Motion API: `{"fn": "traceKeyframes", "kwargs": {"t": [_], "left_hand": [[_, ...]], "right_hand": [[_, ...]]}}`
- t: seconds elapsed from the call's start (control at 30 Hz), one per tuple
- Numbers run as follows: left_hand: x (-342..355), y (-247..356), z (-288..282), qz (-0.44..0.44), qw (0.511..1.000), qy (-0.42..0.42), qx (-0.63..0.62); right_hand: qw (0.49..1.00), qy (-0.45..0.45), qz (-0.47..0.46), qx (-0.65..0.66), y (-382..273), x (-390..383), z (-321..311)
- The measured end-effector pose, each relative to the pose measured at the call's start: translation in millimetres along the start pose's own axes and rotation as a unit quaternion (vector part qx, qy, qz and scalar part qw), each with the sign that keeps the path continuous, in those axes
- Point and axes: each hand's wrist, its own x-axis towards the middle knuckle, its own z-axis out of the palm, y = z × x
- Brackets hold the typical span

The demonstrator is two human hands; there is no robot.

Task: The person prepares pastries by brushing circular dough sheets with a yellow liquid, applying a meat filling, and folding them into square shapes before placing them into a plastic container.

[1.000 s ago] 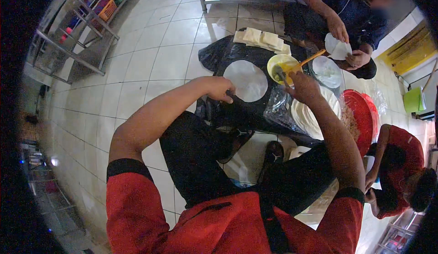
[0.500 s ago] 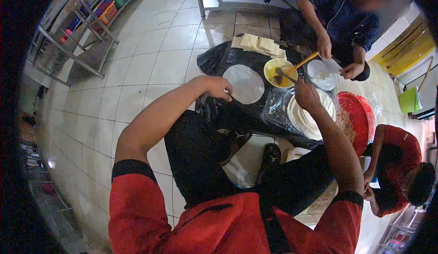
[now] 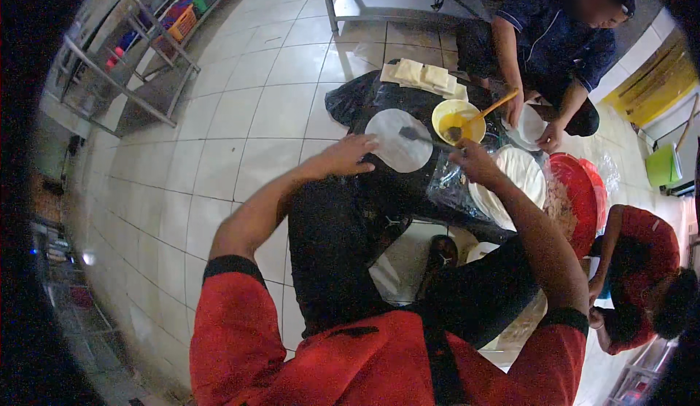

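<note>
A round, thin white wrapper sheet (image 3: 390, 151) lies on the black-covered low table in front of me. My left hand (image 3: 350, 155) is at its left edge, fingers apart, with the fingertips by the rim. In my right hand (image 3: 477, 164) is a dark basting brush (image 3: 437, 143), its fingers closed round the handle. The brush's head is over the right part of the sheet, seemingly touching it. Just behind the handle stands a pale yellow bowl (image 3: 440, 111) of yellow liquid, with a second, orange-handled brush (image 3: 496, 106) resting in it.
Folded pale square parcels (image 3: 423, 75) are stacked at the table's far edge. To the right are a stack of white round sheets (image 3: 514, 184) and a red basin (image 3: 583, 202) of crumbly filling. A co-worker across (image 3: 554, 34) handles a white sheet; another person (image 3: 638, 275) sits right.
My right hand has brought the brush from the bowl leftward onto the round sheet. My left hand's fingers have spread at the sheet's edge. The co-worker across has lowered their white sheet.
</note>
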Motion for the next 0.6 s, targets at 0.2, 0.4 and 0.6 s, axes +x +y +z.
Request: {"fn": "traceKeyframes", "kwargs": {"t": [0.2,0.4,0.6], "left_hand": [[-22,25,36,-0.067,0.996,0.036,0.052],[-26,33,35,-0.109,0.993,0.018,0.052],[-24,36,35,-0.099,0.993,0.036,0.044]], "right_hand": [[0.977,-0.098,-0.005,-0.188,2,32,42],[0.979,-0.105,-0.032,-0.174,-29,36,40],[0.977,-0.08,-0.018,-0.197,-26,49,54]]}}
